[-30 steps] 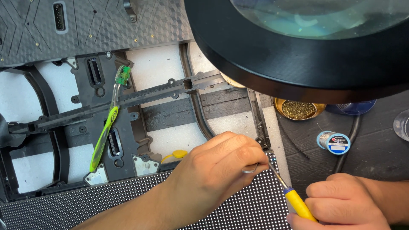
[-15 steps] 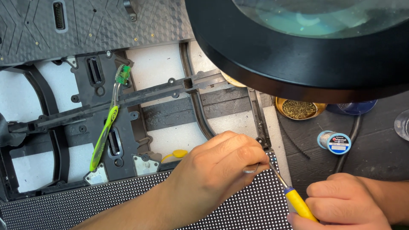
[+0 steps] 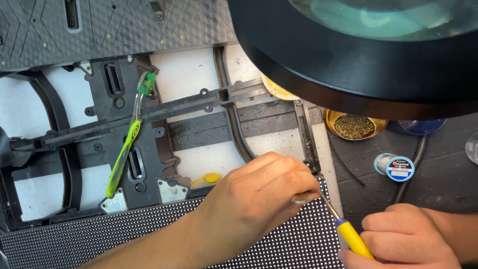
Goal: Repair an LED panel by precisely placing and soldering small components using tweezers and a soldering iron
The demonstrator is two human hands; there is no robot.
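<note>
Nothing had shifted noticeably since the earlier frames; both hands kept their places. Black magnifier lamp head (image 3: 358, 55) filled the far right corner of the table (image 3: 438, 174). Black plastic frame (image 3: 149, 114) lay across the left and middle. Dotted LED panel (image 3: 124, 234) ran along the near edge. Left hand (image 3: 254, 199) rested on the panel, its grip pinching a small metal piece (image 3: 300, 198). Right hand (image 3: 403, 239), grip closed around a yellow-handled tool (image 3: 348, 234), held its tip at the panel's far right corner. Green toothbrush (image 3: 127, 144) lay on the frame; solder spool (image 3: 396, 167) stood near the right edge.

bright, even overhead light — sharp focus, soft shadows, no glare.
</note>
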